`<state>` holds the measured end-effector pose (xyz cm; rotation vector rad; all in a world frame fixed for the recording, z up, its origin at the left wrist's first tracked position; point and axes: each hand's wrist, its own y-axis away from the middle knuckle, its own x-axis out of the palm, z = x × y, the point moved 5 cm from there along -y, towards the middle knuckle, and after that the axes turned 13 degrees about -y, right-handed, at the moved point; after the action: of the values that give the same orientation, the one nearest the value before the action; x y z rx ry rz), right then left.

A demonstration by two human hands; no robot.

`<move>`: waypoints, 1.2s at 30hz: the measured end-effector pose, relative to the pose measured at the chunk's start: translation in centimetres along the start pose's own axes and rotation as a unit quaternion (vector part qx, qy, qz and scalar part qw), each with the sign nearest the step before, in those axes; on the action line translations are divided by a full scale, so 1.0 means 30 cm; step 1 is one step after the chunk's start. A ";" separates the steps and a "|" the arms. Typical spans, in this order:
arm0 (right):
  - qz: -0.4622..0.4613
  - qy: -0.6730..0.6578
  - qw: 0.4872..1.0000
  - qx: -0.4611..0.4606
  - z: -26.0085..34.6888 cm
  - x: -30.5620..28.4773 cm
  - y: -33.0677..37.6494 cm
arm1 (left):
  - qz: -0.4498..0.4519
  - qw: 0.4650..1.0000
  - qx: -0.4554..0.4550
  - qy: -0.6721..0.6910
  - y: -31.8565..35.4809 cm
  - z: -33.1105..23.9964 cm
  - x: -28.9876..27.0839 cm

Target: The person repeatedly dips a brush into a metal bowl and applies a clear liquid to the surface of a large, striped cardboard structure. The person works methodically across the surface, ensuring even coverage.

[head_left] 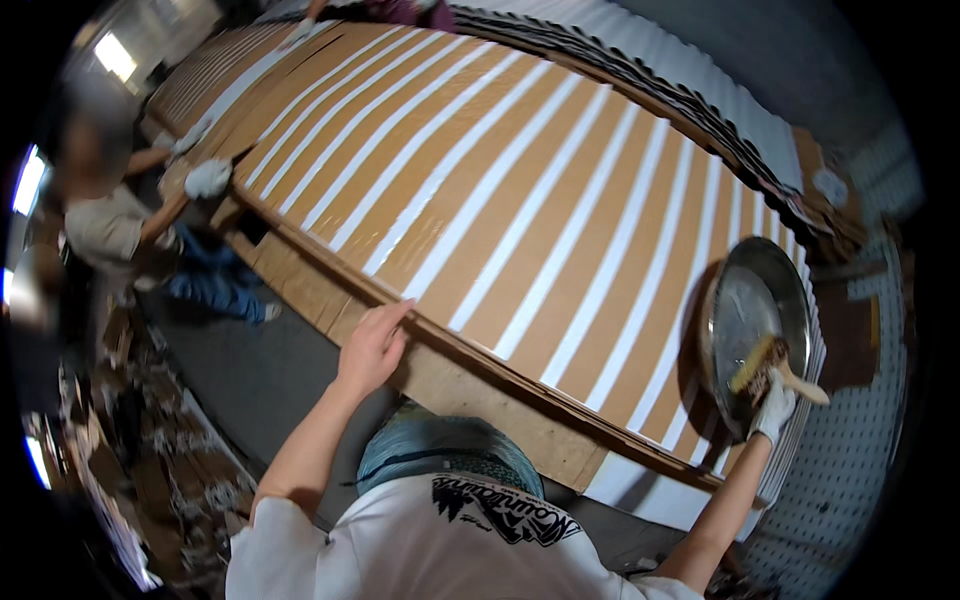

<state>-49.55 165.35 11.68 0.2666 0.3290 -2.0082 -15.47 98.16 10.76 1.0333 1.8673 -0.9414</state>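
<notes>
My bare left hand (372, 348) rests on the near edge of a broad layer of brown cardboard (500, 250) crossed by white stripes, its fingers stretched out and holding nothing. At the right end stands a round metal basin (712, 345). In a white glove, my right hand (776, 408) is closed around a brush with a pale wooden handle (803, 388). The yellowish bristles (752, 364) are inside the basin, where some cloudy liquid (745, 300) appears to lie. Parts of the cardboard at the far left have a glossy, wet look.
A co-worker (120, 220) in a beige top stands at the left, a gloved hand (208, 178) by the cardboard's edge. Another person (410, 12) is partly visible across the stack. Corrugated sheets (650, 55) are piled behind. Cardboard scraps (165, 480) litter the lower left floor.
</notes>
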 end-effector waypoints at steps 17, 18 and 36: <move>0.342 0.016 0.939 -0.012 0.713 1.209 0.735 | -0.017 0.937 0.308 -0.166 -0.190 0.423 0.020; 0.369 0.111 0.923 -0.002 0.727 1.305 0.787 | -0.019 0.937 0.309 -0.163 -0.191 0.443 0.022; 0.287 0.245 0.887 -0.268 0.802 2.256 0.354 | 0.011 0.932 0.325 -0.161 -0.131 0.637 0.198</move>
<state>-70.74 95.91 10.84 0.4560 0.9833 -1.1816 -15.82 81.88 -1.52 1.1766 1.2855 -1.6673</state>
